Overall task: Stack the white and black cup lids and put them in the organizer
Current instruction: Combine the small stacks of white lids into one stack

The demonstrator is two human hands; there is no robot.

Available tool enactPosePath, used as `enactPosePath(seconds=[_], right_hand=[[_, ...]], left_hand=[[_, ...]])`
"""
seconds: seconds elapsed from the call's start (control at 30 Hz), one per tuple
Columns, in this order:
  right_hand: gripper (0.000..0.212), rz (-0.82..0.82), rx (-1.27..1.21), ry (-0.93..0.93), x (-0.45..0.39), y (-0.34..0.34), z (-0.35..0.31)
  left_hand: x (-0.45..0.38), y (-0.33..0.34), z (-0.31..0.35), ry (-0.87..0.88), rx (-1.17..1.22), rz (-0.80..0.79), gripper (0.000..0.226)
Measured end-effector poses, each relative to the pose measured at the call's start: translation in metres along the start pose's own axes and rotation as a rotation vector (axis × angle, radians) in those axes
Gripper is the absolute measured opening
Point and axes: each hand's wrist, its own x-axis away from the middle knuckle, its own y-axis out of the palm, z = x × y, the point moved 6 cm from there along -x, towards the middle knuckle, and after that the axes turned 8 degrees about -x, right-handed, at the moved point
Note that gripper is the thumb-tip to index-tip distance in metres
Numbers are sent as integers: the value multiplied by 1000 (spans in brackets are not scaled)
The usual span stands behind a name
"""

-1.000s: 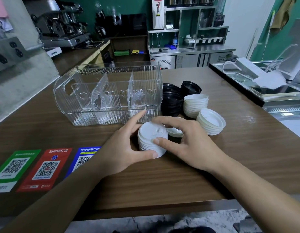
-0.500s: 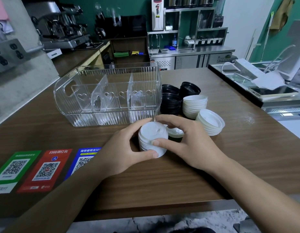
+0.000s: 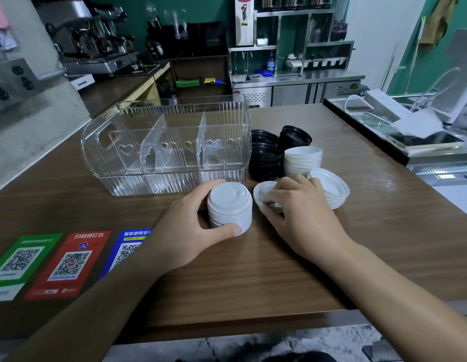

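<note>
Left hand (image 3: 190,231): wraps white lid stack (image 3: 229,209) standing on worktop (image 3: 253,278), just before clear organizer (image 3: 164,150).
Right hand (image 3: 303,218): pinches single upturned white lid (image 3: 265,195).
Black lids (image 3: 266,160): beside organizer's right end.

Near half of the loose white lid (image 3: 265,193) hidden under the right hand (image 3: 299,218); black lid stacks (image 3: 266,159) partly masked by the organizer (image 3: 164,150); green sticker (image 3: 18,262) cut off at left edge.
</note>
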Motion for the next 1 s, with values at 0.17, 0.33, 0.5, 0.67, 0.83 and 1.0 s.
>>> enactPosePath(seconds=[0.17,0.33,0.5,0.67,0.83,1.0], right_hand=[[14,-20,18,-4,1,0,-4],[20,-43,-22,49,0,-2,-6],[30,-52,-100,90,0,-4,-1],[31,11,-165,55,0,-8,-5],[30,82,-217,44,-1,-16,-8],[23,179,-371,73,-2,-30,-10]], left_hand=[[0,0,-1,-3,2,-4,83],[0,0,-1,-3,2,-2,83],[1,0,0,-4,-6,8,82],[1,1,-2,-7,-5,10,88],[1,0,1,5,-10,8,85],[2,0,5,39,-7,-5,81]])
